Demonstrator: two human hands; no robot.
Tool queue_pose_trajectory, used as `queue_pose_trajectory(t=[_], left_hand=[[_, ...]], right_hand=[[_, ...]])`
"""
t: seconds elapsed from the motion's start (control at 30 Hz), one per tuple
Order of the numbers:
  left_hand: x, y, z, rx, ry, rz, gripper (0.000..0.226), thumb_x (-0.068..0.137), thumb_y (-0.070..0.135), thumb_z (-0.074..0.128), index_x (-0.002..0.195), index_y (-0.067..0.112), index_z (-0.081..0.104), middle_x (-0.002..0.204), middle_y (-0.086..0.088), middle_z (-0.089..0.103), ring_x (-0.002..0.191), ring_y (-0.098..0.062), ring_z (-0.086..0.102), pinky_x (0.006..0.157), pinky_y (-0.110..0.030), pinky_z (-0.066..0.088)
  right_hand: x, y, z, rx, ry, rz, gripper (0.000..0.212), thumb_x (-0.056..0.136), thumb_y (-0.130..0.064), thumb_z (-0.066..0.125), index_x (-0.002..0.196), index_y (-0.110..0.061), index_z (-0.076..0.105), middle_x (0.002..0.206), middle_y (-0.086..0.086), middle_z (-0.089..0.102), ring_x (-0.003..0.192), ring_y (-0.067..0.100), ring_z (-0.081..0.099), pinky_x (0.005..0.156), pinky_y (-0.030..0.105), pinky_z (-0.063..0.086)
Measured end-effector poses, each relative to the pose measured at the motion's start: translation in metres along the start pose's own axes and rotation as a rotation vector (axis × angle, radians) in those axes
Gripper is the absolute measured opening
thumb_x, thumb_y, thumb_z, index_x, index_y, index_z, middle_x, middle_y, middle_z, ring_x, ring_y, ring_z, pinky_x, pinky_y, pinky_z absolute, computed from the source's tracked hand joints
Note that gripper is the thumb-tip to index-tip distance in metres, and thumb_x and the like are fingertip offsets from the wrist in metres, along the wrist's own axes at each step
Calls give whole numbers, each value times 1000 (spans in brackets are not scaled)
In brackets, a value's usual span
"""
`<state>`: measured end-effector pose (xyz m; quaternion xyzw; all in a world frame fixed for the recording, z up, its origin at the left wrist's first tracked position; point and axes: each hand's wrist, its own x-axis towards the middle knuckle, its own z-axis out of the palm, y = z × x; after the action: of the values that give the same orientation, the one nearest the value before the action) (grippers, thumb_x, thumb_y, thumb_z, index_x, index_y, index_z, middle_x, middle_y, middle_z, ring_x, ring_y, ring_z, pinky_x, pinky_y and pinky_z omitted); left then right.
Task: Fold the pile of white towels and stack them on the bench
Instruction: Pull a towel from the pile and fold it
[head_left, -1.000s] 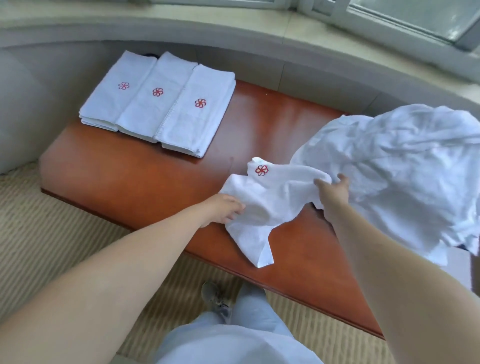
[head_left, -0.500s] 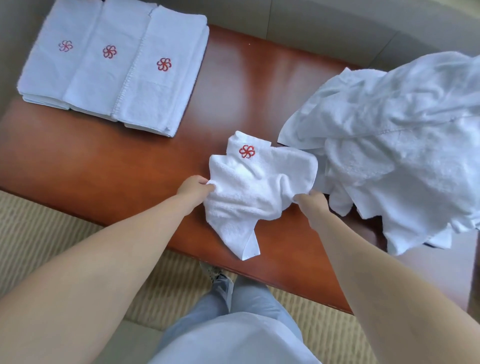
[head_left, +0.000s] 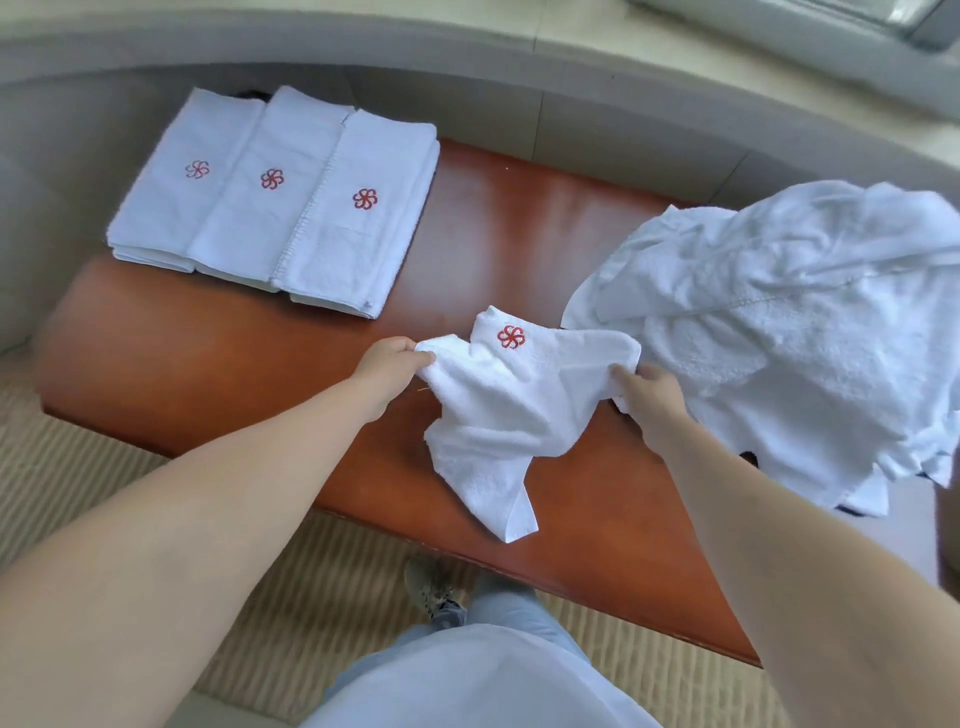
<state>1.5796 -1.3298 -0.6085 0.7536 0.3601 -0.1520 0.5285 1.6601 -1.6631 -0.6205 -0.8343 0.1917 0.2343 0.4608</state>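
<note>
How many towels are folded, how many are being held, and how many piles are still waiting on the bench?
Folded towels: 3, side by side
Towel held by the left hand and right hand: 1
Unfolded pile: 1, its towel count cannot be told
Total: 5

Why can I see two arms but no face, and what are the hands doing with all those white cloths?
The camera sits on the person's head and looks down, so you see only their arms. The left hand and right hand each pinch one side of a small crumpled towel with a red flower. It lies on a brown bench. On the left are three folded towels, side by side. On the right is the unfolded pile, waiting its turn.
</note>
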Motion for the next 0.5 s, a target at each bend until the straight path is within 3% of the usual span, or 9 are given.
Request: queue_pose_trajectory(t=[0.07, 0.13, 0.23, 0.33, 0.4, 0.5], left_hand=[[-11, 17, -24, -78, 36, 53, 27, 93, 25, 68, 73, 19, 50, 78, 3, 50, 72, -14, 43, 64, -28, 33], [-24, 36, -50, -145, 77, 99, 24, 93, 23, 67, 78, 15, 50, 81, -3, 48, 72, -17, 43, 67, -31, 33], [-46, 61, -95, -253, 167, 154, 27, 90, 17, 67, 70, 16, 50, 71, -3, 51, 64, -19, 46, 66, -27, 38], [-72, 85, -137, -408, 225, 206, 20, 86, 14, 66, 73, 19, 52, 61, 5, 52, 59, -14, 47, 57, -20, 42], [-87, 95, -153, -466, 215, 208, 15, 82, 17, 68, 79, 20, 53, 67, 6, 56, 65, -12, 54, 66, -22, 45], [-101, 101, -164, -471, 177, 210, 18, 80, 18, 71, 74, 21, 54, 66, 4, 55, 63, -13, 50, 65, -25, 44]], right_hand=[[-14, -26, -7, 26, 75, -69, 28, 90, -30, 55, 84, -3, 55, 72, 2, 51, 63, 21, 46, 53, 26, 36], [-29, -54, -19, 47, 133, -124, 30, 92, -30, 55, 76, -6, 48, 62, -1, 45, 57, 21, 43, 49, 24, 34], [-52, -97, -47, 116, 170, -166, 23, 91, -33, 59, 82, -13, 50, 78, 7, 40, 72, 21, 41, 65, 32, 36], [-75, -139, -78, 323, 211, -201, 27, 87, -33, 60, 89, -6, 58, 89, 5, 41, 81, 22, 41, 73, 36, 36], [-89, -157, -85, 417, 148, -209, 22, 86, -25, 60, 97, -6, 62, 86, 5, 49, 75, 23, 47, 74, 34, 43], [-108, -163, -76, 236, 59, -133, 9, 88, -10, 68, 92, -13, 60, 81, 5, 52, 72, 21, 55, 72, 30, 53]])
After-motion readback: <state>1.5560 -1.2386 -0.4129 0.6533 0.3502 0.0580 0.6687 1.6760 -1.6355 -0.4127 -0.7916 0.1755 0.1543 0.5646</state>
